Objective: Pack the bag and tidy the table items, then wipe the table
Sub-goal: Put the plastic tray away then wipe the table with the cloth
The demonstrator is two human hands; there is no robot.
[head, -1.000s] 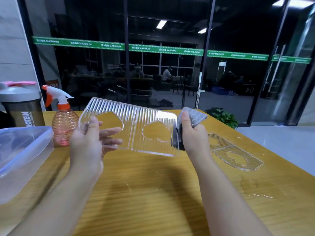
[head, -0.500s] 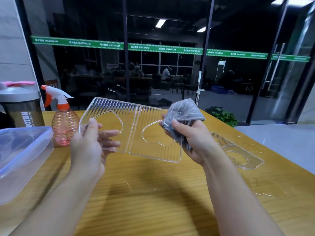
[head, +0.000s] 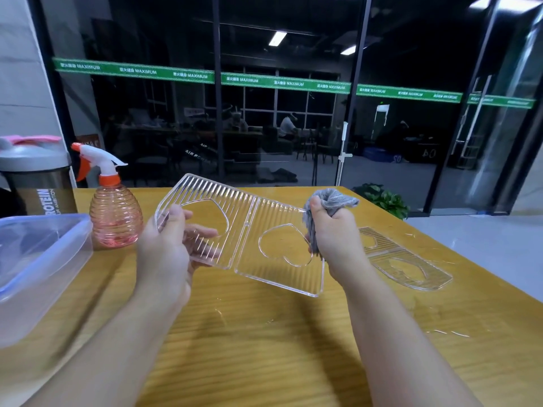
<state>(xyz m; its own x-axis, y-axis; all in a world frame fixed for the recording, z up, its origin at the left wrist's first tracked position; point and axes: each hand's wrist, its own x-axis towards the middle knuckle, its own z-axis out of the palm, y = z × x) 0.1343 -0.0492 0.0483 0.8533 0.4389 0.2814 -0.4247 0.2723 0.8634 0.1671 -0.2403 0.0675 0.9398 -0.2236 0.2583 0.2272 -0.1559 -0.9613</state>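
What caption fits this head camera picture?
Left hand holds a clear ribbed tray above the table while right hand wipes it with a gray cloth.

At nine o'clock we lose the clear storage box past the left edge, and the shaker bottle behind it shows only part of its label. Our left hand has its fingers behind the ribbed clear tray, seen only through the plastic. Our right hand hides most of the grey cloth. Figures behind the glass at twelve o'clock are too dim to tell.
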